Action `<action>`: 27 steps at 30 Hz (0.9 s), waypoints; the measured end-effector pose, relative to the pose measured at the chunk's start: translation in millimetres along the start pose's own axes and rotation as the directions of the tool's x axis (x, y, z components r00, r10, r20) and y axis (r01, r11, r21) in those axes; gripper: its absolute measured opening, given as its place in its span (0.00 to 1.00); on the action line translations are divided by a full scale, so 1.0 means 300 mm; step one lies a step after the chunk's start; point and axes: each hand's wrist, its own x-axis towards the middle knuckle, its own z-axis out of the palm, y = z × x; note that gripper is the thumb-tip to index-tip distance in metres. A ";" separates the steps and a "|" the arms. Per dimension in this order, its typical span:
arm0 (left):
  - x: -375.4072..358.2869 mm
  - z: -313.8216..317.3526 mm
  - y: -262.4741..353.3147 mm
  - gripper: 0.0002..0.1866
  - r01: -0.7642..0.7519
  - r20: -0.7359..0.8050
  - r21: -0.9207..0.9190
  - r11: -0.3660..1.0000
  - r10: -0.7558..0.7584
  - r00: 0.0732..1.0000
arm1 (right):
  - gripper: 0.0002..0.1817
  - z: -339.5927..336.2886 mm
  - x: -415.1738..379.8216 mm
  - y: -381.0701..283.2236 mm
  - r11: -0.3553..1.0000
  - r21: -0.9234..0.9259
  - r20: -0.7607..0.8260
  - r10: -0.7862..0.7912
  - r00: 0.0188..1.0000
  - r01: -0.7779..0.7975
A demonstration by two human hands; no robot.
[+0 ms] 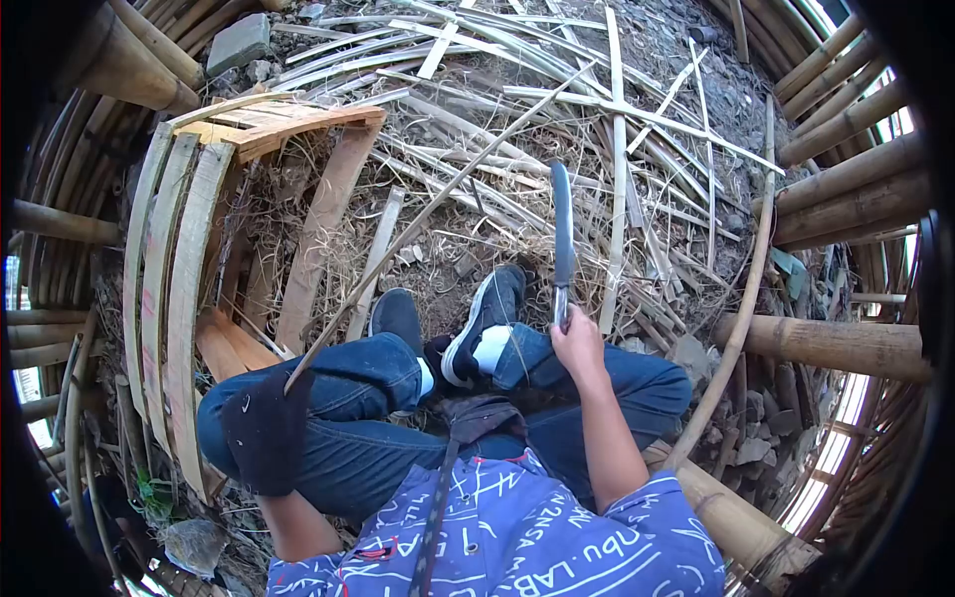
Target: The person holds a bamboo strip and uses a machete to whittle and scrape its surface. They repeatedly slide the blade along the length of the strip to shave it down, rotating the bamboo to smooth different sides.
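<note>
A dark cloth covering wraps my left hand, which rests by my left knee. From its front edge a long thin bamboo strip slants up and away to the right; the fingers are hidden under the cloth, closed about the strip's near end. My right hand is closed round the handle of a machete above my right leg. Its blade points away from me, upright in the view, apart from the bamboo strip. My crossed legs in blue jeans and dark shoes lie between the hands.
A slatted wooden crate stands on its side at the left. Many split bamboo strips and curled shavings litter the ground ahead. Bamboo poles rise along both sides. A concrete block lies at the far left, and stones at the right.
</note>
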 end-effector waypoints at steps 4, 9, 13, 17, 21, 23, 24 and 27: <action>0.023 -0.009 0.018 0.10 -0.148 -0.173 0.127 0.981 0.168 0.970 | 0.21 -0.173 -0.117 -0.104 0.880 0.359 -0.181 -0.261 0.948 0.311; 0.045 -0.037 0.032 0.11 -0.184 -0.244 0.088 0.979 0.200 0.949 | 0.09 -0.614 -0.537 -0.388 0.263 0.201 -0.672 -0.664 0.328 0.944; 0.050 -0.050 0.039 0.12 -0.179 -0.221 0.063 0.982 0.188 0.957 | 0.08 -0.693 -0.675 -0.470 -0.270 0.020 -0.715 -0.677 -0.175 0.963; 0.053 -0.064 0.049 0.12 -0.124 -0.153 0.022 0.992 0.126 0.980 | 0.07 -0.664 -0.689 -0.511 -0.325 0.016 -0.695 -0.684 -0.223 0.946; 0.057 -0.069 0.055 0.12 -0.088 -0.101 -0.008 0.996 0.087 0.991 | 0.06 -0.648 -0.685 -0.490 -0.293 0.009 -0.706 -0.679 -0.201 0.956; 0.059 -0.077 0.053 0.12 -0.085 -0.084 -0.010 0.996 0.083 0.993 | 0.06 -0.642 -0.684 -0.462 -0.280 0.019 -0.717 -0.673 -0.182 0.960; 0.059 -0.079 0.054 0.12 -0.077 -0.076 -0.018 0.997 0.075 0.994 | 0.06 -0.632 -0.677 -0.463 -0.265 0.016 -0.719 -0.673 -0.173 0.964; 0.056 -0.070 0.058 0.12 -0.075 -0.060 -0.031 0.997 0.073 0.996 | 0.05 -0.629 -0.691 -0.450 -0.243 0.021 -0.723 -0.673 -0.153 0.970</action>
